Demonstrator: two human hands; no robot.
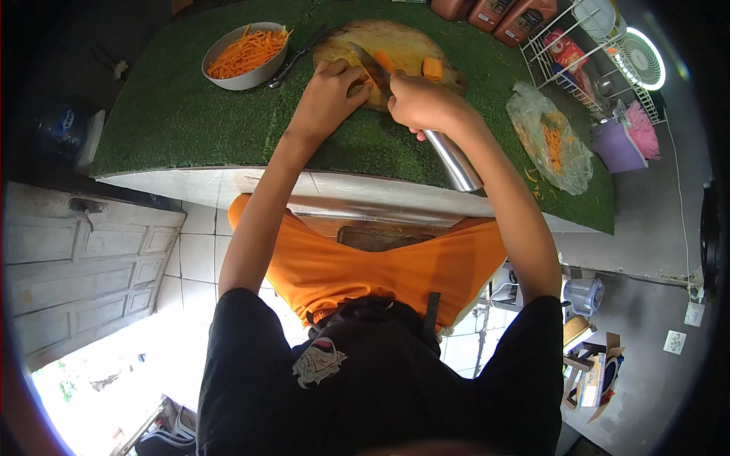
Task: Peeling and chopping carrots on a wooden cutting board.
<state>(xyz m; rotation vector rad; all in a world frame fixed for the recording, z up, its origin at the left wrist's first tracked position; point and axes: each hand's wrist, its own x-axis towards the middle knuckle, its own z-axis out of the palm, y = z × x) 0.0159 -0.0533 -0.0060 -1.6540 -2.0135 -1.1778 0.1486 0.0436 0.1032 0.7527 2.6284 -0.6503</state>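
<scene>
My right hand (425,102) grips a kitchen knife by its shiny metal handle (453,162). The blade (373,71) slants up and left over a round wooden cutting board (353,37). My left hand (333,88) rests at the board's near left, fingers bent over a piece of carrot (358,88) close to the blade; the fingers hide most of this piece. Just beyond the blade lies a carrot chunk (385,60), and another carrot chunk (432,69) sits farther right. Left of the board, a white bowl (245,81) holds a heap of carrot strips (249,54).
Green turf-like matting (188,125) covers the counter. A dark-handled utensil (293,60) lies between bowl and board. At right are a clear plastic bag (553,139) with carrot peelings, a white wire rack (562,54) and a lit fan (639,57). Several brown containers (490,14) stand behind.
</scene>
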